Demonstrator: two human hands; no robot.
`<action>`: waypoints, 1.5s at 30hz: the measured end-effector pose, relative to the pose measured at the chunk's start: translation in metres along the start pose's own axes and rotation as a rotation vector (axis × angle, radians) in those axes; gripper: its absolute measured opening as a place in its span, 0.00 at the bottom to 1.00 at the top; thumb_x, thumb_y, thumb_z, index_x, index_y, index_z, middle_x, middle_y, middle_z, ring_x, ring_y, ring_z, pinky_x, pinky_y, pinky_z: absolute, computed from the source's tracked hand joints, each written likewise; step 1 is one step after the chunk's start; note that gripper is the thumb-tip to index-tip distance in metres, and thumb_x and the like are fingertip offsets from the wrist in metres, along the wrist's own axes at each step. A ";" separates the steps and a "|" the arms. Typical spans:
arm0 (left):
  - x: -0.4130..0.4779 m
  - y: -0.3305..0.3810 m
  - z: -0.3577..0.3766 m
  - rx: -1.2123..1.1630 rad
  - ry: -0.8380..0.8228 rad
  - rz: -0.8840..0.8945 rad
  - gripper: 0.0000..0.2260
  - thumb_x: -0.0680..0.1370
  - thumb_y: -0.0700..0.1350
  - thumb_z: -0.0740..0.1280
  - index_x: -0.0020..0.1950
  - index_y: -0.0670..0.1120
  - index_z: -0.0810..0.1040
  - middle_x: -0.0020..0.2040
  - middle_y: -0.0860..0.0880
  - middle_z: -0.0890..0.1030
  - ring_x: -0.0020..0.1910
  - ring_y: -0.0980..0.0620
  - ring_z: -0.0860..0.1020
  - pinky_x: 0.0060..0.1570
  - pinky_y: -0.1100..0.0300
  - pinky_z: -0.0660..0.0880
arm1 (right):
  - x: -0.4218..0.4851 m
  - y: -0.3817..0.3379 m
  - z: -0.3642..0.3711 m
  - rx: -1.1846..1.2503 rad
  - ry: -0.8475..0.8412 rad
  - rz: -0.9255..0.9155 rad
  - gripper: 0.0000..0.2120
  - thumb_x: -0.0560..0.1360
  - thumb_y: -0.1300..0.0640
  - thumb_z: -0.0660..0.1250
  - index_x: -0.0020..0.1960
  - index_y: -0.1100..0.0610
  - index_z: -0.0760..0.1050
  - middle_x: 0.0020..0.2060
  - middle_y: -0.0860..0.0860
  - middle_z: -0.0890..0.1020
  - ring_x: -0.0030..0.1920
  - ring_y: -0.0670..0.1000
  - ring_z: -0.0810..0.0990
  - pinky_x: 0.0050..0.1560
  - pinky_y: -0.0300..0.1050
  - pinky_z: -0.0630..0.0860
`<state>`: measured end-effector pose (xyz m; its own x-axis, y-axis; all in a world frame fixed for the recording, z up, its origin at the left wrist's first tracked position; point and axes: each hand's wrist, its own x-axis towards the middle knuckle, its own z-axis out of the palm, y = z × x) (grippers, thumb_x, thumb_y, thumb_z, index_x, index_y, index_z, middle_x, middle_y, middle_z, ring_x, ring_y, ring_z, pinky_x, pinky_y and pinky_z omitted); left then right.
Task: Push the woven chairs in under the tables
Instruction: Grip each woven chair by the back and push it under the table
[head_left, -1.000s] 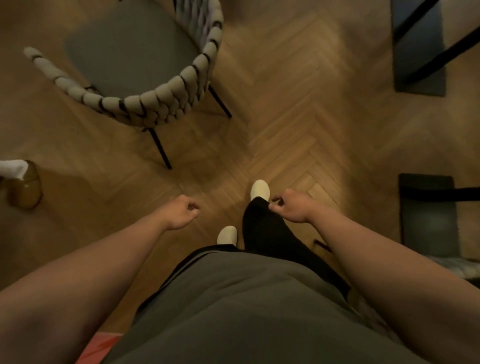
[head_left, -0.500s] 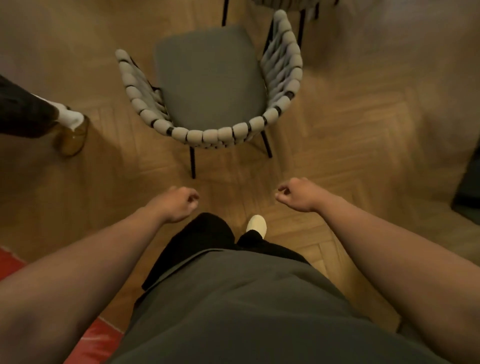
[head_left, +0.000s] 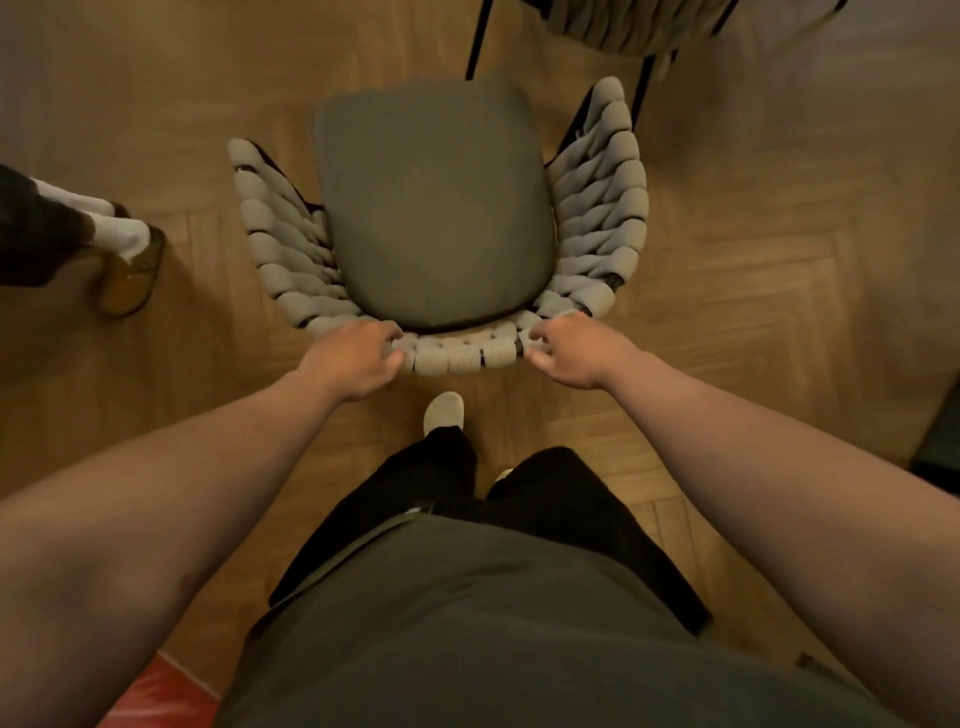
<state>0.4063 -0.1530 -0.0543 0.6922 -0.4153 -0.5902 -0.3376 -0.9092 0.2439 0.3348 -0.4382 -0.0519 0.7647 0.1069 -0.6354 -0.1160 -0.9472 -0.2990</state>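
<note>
1. Presently, one woven chair (head_left: 434, 208) is recorded at the middle of the wood floor (head_left: 753, 291). Its seat is turned away from the person and its corded back rail (head_left: 457, 358) lies nearest the body. No table is plainly seen, so the distance to be covered cannot be told.
2. Left hand (head_left: 353, 358): placed on the left end of the back rail, the grip closed on the cords with the fingers curled over the top.
3. Right hand (head_left: 566, 353): placed on the right end of the same rail, the grip likewise curled onto the cords.
4. Second woven chair (head_left: 623, 31): partly seen at the top edge, just beyond the first. Thin black legs (head_left: 475, 47) are seen beside it; what they belong to cannot be told.
5. Brown shoe (head_left: 130, 270) of another person: noted left of the chair, near its arm but apart from it.
6. Pale shoe (head_left: 443, 413) of the person pushing: noted just behind the rail.
7. Step judged in hand: the push, about to be begun.
   - Force is best shared evenly between both hands so that the chair is kept straight.
   - The rail should be kept level so that the legs are slid, not tipped.
   - A slow pace is advised, with the chair ahead and the shoe at the left kept clear.
</note>
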 end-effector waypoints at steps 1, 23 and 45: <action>0.010 -0.002 -0.002 0.002 -0.021 0.001 0.18 0.83 0.53 0.59 0.71 0.48 0.73 0.66 0.43 0.77 0.64 0.42 0.75 0.59 0.47 0.74 | 0.009 0.001 -0.006 -0.010 0.008 0.003 0.19 0.82 0.45 0.59 0.64 0.57 0.76 0.57 0.58 0.80 0.59 0.61 0.78 0.52 0.52 0.76; 0.074 -0.019 0.057 0.263 -0.083 -0.022 0.37 0.78 0.68 0.34 0.58 0.58 0.82 0.56 0.56 0.83 0.57 0.50 0.79 0.56 0.51 0.71 | 0.130 0.079 0.012 -0.484 -0.241 -0.181 0.35 0.79 0.34 0.39 0.56 0.51 0.80 0.52 0.55 0.82 0.54 0.56 0.79 0.48 0.52 0.69; 0.048 -0.038 0.085 0.528 -0.135 0.307 0.33 0.77 0.62 0.40 0.56 0.53 0.83 0.59 0.52 0.83 0.59 0.49 0.78 0.62 0.48 0.67 | -0.012 0.030 0.149 -0.099 -0.125 0.266 0.27 0.79 0.41 0.44 0.52 0.49 0.81 0.54 0.52 0.83 0.67 0.56 0.73 0.61 0.57 0.65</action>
<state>0.3982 -0.1360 -0.1572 0.4383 -0.6166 -0.6540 -0.8020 -0.5967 0.0251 0.2276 -0.4232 -0.1589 0.6314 -0.1186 -0.7663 -0.2349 -0.9711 -0.0433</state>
